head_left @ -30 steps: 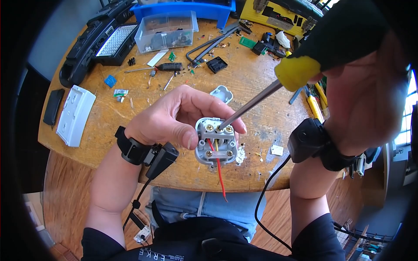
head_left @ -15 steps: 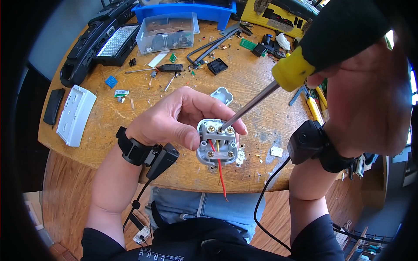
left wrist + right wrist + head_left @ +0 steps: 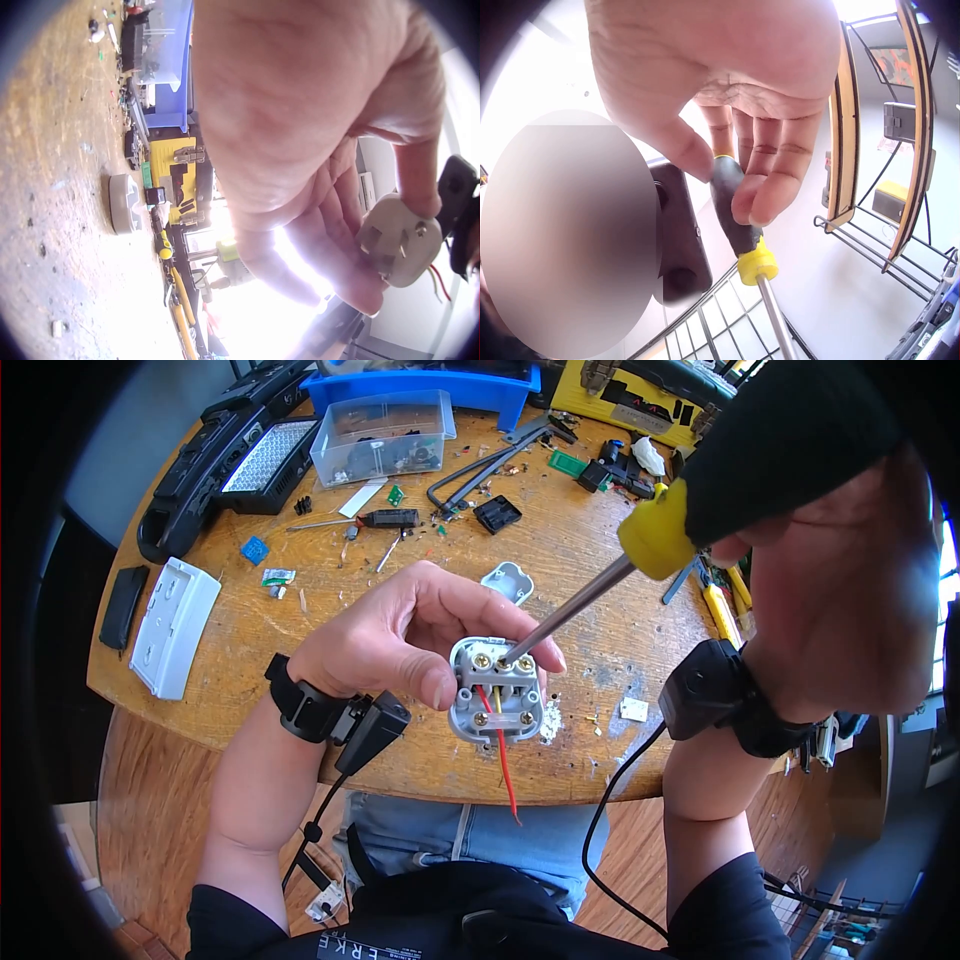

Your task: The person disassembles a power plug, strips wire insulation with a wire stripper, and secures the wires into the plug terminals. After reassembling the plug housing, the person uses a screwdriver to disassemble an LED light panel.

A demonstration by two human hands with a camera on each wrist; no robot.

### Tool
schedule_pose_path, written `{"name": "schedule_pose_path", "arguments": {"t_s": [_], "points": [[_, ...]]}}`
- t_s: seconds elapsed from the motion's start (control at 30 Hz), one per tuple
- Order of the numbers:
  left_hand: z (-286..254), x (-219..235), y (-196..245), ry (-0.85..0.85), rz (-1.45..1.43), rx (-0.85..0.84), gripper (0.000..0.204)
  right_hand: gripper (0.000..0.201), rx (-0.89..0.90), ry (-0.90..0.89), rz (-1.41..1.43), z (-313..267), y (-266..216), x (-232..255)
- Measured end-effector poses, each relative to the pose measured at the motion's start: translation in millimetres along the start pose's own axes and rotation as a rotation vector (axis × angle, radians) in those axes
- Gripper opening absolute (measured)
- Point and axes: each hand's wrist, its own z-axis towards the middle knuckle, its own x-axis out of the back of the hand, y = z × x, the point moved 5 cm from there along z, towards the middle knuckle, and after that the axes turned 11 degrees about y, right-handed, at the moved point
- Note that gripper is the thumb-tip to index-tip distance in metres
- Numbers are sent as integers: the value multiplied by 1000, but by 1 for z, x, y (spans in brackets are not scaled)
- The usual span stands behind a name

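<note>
My left hand (image 3: 385, 630) grips an opened three-pin plug (image 3: 470, 730) between thumb and fingers, above the table. Its wiring side, with brass screws, faces up in the head view, while the left wrist view shows the pin face of the plug (image 3: 409, 259). A red wire (image 3: 506, 780) and a shorter yellow one run out of it. My right hand (image 3: 835, 590) holds a screwdriver (image 3: 655, 530) by its black and yellow handle, fingers wrapped round the grip (image 3: 735, 202). The screwdriver's tip meets the middle of the three upper screws. The plug's grey cover (image 3: 508, 582) lies behind the left hand.
Behind the hands lie another screwdriver (image 3: 388, 518), a hacksaw (image 3: 485, 468) and a black square part (image 3: 497, 513). A clear bin (image 3: 380, 445), a blue tray (image 3: 430, 395) and a yellow toolbox (image 3: 625, 405) line the back. At left sits a white casing (image 3: 175, 628).
The screwdriver's handle has shifted slightly left and down while its tip stays at the middle screw. The plug remains in the left hand, almost unmoved.
</note>
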Motion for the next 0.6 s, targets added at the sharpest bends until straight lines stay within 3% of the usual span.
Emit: {"name": "schedule_pose_path", "arguments": {"t_s": [0.6], "points": [[-1, 1, -1, -55, -2, 13, 72, 40, 14, -47, 53, 3, -2, 0]]}}
